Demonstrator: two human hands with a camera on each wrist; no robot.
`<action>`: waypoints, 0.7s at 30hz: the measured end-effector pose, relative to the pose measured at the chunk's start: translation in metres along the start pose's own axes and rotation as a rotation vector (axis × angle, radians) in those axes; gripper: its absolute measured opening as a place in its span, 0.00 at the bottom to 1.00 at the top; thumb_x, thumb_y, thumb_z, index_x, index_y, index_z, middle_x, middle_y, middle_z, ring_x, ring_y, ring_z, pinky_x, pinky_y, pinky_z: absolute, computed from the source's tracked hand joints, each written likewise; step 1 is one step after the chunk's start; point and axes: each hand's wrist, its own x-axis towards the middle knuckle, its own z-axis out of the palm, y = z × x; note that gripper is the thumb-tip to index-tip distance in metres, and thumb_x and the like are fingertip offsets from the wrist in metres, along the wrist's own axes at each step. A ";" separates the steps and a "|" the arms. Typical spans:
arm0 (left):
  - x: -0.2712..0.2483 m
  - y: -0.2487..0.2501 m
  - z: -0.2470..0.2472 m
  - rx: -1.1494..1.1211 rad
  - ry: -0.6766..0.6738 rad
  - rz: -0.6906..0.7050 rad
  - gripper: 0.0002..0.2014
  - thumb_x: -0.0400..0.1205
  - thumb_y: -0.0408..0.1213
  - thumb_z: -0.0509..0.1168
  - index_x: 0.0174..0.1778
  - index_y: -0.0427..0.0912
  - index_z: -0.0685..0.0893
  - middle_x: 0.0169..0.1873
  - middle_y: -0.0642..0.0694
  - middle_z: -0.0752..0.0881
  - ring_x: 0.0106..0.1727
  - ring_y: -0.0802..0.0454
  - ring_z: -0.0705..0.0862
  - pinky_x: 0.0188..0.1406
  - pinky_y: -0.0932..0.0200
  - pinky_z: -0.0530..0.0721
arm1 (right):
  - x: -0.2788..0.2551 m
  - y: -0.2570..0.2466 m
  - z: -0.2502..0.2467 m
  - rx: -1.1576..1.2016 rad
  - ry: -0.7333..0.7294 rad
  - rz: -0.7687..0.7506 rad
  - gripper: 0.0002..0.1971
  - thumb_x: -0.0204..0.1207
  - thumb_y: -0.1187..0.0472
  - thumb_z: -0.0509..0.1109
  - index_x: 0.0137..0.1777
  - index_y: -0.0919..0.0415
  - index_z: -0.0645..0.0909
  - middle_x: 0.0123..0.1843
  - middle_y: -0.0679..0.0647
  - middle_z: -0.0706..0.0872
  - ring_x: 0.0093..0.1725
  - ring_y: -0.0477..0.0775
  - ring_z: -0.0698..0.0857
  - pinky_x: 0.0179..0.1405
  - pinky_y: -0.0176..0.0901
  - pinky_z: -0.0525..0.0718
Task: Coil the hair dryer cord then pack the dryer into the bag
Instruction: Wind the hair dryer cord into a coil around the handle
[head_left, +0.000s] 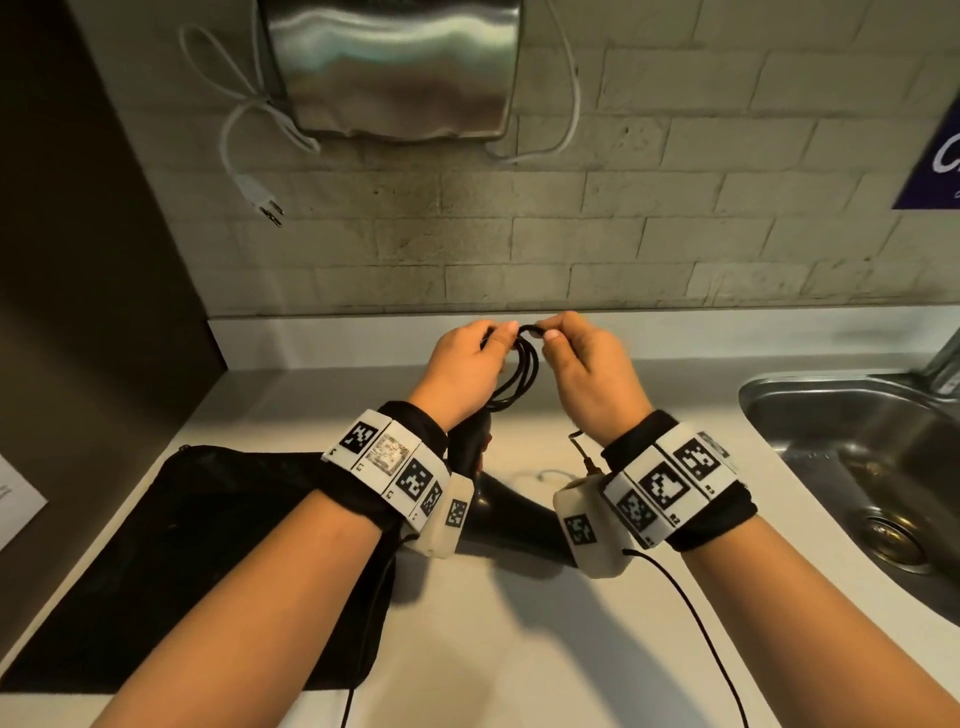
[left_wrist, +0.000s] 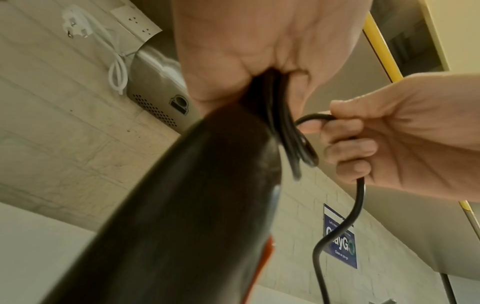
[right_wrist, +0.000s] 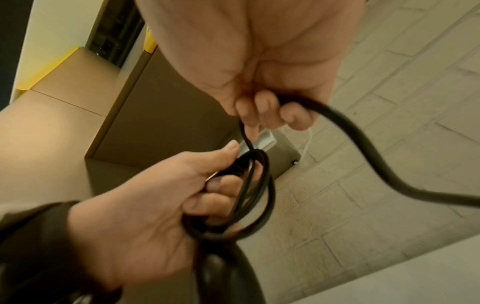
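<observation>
Hair dryer (head_left: 511, 512) sits low in the middle of the frame, hanging from the left hand (head_left: 465, 366), which is curled round a bundle of cord loops (head_left: 519, 371). Right hand (head_left: 589, 364) pinches the next bit of cord just beside it, both up near the back edge of the counter (head_left: 519, 649). Black bag (head_left: 171, 561) lies flat at lower left, touching the counter's left edge; can't tell what's in it. Sink (head_left: 810, 410) on the right edge shows only bare steel and a drain, with pale counter open between bag and sink
</observation>
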 end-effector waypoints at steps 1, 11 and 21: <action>0.003 -0.001 0.000 -0.004 0.014 -0.017 0.14 0.85 0.44 0.53 0.39 0.43 0.77 0.25 0.51 0.74 0.26 0.55 0.72 0.29 0.58 0.69 | -0.004 -0.001 0.004 -0.006 -0.028 -0.012 0.11 0.80 0.68 0.56 0.56 0.68 0.79 0.34 0.46 0.79 0.35 0.46 0.77 0.34 0.25 0.73; 0.006 -0.010 -0.005 -0.178 0.079 -0.071 0.12 0.82 0.47 0.59 0.34 0.48 0.76 0.26 0.49 0.74 0.27 0.54 0.71 0.29 0.59 0.70 | -0.022 0.012 0.027 -0.138 -0.117 -0.080 0.25 0.74 0.79 0.57 0.70 0.63 0.72 0.52 0.65 0.86 0.48 0.50 0.82 0.54 0.26 0.72; 0.004 -0.018 -0.009 -0.108 0.156 -0.013 0.07 0.82 0.44 0.60 0.47 0.44 0.77 0.28 0.54 0.73 0.28 0.58 0.70 0.30 0.61 0.69 | -0.029 0.036 -0.008 -0.162 -0.133 0.044 0.16 0.76 0.71 0.61 0.63 0.60 0.75 0.51 0.53 0.85 0.46 0.48 0.80 0.40 0.22 0.74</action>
